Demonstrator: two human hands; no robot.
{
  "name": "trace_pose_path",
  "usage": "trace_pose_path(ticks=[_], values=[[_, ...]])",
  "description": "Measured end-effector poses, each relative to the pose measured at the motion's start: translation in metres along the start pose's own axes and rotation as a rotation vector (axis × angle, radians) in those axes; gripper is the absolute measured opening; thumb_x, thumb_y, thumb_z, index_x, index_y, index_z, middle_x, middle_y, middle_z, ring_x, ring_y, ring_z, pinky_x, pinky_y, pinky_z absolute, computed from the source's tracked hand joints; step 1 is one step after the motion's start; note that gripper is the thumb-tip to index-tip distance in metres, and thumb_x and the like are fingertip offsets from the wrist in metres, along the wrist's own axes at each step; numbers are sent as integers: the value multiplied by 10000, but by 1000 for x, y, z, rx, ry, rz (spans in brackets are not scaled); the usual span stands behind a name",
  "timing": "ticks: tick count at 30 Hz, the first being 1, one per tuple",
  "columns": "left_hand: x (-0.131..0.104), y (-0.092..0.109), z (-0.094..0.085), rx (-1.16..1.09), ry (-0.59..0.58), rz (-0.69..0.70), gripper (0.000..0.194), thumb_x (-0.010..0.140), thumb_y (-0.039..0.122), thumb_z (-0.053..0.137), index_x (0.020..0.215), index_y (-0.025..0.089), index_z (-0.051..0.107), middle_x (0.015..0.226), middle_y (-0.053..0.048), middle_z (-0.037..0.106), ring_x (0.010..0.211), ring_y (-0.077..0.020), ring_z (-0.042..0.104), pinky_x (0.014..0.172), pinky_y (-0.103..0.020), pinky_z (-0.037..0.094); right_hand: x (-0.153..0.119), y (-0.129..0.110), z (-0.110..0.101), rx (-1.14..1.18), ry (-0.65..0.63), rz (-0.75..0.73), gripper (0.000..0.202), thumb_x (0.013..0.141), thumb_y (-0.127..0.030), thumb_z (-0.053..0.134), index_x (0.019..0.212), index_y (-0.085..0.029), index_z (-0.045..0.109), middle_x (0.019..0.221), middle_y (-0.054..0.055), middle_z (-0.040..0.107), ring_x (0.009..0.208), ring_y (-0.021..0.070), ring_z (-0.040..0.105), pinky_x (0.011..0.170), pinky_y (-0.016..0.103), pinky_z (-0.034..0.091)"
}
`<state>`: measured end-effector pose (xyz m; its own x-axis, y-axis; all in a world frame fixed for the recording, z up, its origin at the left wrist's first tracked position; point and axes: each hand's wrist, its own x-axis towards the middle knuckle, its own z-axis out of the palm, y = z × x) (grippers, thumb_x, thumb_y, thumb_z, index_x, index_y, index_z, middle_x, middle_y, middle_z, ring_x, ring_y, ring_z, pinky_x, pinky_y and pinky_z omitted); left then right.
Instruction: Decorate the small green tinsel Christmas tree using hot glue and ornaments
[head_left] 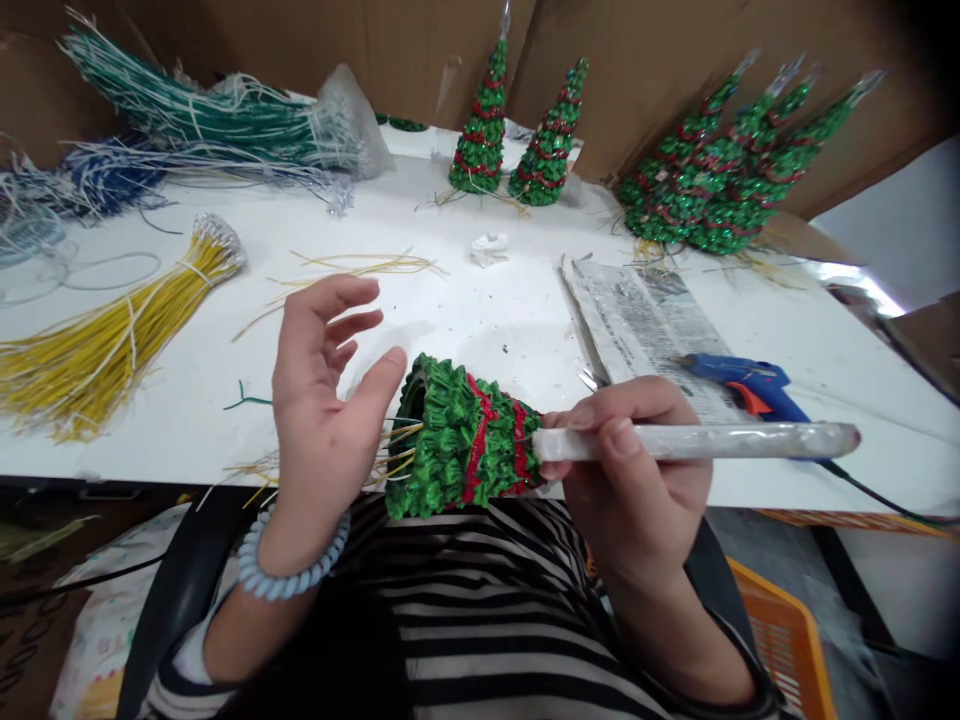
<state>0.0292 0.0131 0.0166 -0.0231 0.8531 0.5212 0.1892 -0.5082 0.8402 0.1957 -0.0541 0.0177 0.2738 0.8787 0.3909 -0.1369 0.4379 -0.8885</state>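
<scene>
Right hand [637,470] grips one white stick [697,442] and one green tree [465,440], lying sideways at the table edge. Left hand [326,400] open beside its base. Two trees [517,130] stand behind.

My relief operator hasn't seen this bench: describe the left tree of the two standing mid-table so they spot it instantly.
Start at the white table and look to its far side, before the brown cardboard. Left of the tree cluster, two trees stand side by side; take the left tree. A clear spike tops it, while its right-hand neighbour shows none.
</scene>
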Motion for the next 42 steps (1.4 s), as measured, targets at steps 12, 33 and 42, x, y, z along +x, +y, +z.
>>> trace_pose_path(ticks=[12,33,42], values=[[-4,13,-4,-30,-565,89,328,853,317,584,1172,243,567,1236,-66,585,1201,-269,515,1036,-436,411,-8,-4,-12,-279,-28,-77,47,861,-281,650,899,-274,676,748,-3,681,560,129,579,471,264,451],[-8,15,-3,-18,-568,174,247,808,258,566,1047,197,574,1095,-46,595,1074,-220,531,966,-388,427,-4,-17,-3,-587,-136,-190,78,831,-159,669,825,-232,642,654,-43,656,517,104,574,409,237,441],[-8,14,-2,-24,-566,172,249,808,261,556,1046,190,575,1094,-51,591,1071,-220,530,964,-386,426,-5,-25,0,-628,-204,-237,67,841,-152,668,843,-220,668,680,-32,684,554,105,607,474,238,483]])
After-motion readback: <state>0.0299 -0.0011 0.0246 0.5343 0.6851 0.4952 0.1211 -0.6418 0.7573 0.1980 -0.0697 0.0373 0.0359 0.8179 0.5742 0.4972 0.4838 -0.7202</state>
